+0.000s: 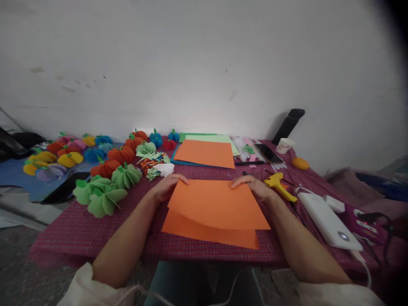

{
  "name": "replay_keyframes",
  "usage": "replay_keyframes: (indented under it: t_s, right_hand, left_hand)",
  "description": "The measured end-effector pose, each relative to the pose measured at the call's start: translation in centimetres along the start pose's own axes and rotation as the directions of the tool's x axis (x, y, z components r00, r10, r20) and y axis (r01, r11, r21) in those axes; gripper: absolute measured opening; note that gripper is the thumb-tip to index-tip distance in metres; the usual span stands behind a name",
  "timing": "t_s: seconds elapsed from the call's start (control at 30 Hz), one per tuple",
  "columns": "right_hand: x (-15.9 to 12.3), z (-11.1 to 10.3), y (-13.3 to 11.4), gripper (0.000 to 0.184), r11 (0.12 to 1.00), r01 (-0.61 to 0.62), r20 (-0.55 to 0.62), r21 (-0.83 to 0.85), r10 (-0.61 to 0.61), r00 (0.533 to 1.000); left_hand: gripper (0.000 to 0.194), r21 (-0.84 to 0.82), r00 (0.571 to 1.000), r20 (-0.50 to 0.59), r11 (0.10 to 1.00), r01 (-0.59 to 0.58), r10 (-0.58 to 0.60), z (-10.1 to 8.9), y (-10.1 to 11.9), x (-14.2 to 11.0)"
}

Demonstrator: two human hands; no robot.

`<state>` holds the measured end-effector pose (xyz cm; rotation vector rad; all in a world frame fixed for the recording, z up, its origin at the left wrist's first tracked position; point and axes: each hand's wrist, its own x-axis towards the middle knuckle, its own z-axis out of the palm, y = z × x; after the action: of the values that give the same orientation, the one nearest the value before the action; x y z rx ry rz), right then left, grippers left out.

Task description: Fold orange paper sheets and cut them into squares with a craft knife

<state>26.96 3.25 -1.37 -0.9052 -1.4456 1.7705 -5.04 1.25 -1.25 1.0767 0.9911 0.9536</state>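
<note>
Two overlapping sheets of orange paper [216,204] are in front of me, the upper one skewed against the lower and bowed at its near edge. My left hand [168,187] grips the far left corner, with fingers over the top. At the far right corner my right hand [253,187] holds the paper, fingers on its upper face and the rest of the hand at the side edge. Behind them lies a stack of coloured sheets, topped by an orange sheet [205,153]. A yellow glue gun [280,186] rests just right of my right hand.
Paper pumpkins in several colours, including green ones [106,197], crowd the left side. Paper scraps [151,163] lie near the stack. On the right are a phone [269,153], paper cup [284,145], white power bank [330,221], purple power strip [363,223] and cables.
</note>
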Motion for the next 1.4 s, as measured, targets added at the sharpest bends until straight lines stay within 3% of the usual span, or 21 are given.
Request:
replay_keyframes:
  t_s: [0.17, 0.27, 0.4, 0.57, 0.7, 0.9, 1.13, 1.4]
  right_hand:
    - [0.0, -0.9, -0.1, 0.017, 0.989, 0.086, 0.094, -0.12, -0.075, 0.993]
    - [0.1, -0.9, -0.2, 0.016, 0.974, 0.093, 0.158, -0.206, -0.061, 0.986]
    - [0.0, 0.0, -0.3, 0.017, 0.954, 0.074, 0.222, -0.291, -0.008, 0.975]
    - [0.1, 1.6, 0.3, 0.022, 0.95, 0.03, 0.217, -0.311, 0.041, 0.975]
    - [0.4, 2.2, 0.9, 0.018, 0.948, 0.117, 0.215, -0.296, -0.054, 0.975]
    - [0.8, 2.3, 1.1, 0.018, 0.912, 0.276, 0.257, -0.303, -0.2, 0.945]
    - [0.5, 2.5, 0.6, 0.025, 0.876, 0.306, 0.333, -0.372, -0.182, 0.925]
    - [0.6, 2.7, 0.4, 0.03, 0.812, 0.37, 0.391, -0.451, -0.192, 0.9]
  left_hand:
    - [0.008, -0.106, 0.995, 0.1, 0.994, 0.017, -0.007, -0.6, -0.7, 0.4]
    - [0.008, -0.075, 0.992, 0.126, 0.997, 0.026, -0.016, -0.7, -0.5, 0.3]
    - [0.011, -0.038, 0.993, 0.106, 0.998, -0.052, 0.056, -0.5, 0.0, 0.1]
    - [0.038, 0.241, 0.982, 0.188, 0.969, -0.054, 0.008, 0.5, -0.2, 0.1]
    - [0.043, 0.448, 0.962, 0.269, 0.89, -0.08, -0.049, 1.0, -0.4, 0.0]
    - [0.053, 0.591, 0.94, 0.303, 0.805, -0.054, -0.159, 0.9, -0.2, -0.5]
    - [0.056, 0.706, 0.928, 0.359, 0.679, -0.202, -0.097, 1.1, 0.0, -0.4]
    - [0.051, 0.686, 0.904, 0.41, 0.694, -0.22, -0.119, 1.6, 0.2, -0.5]
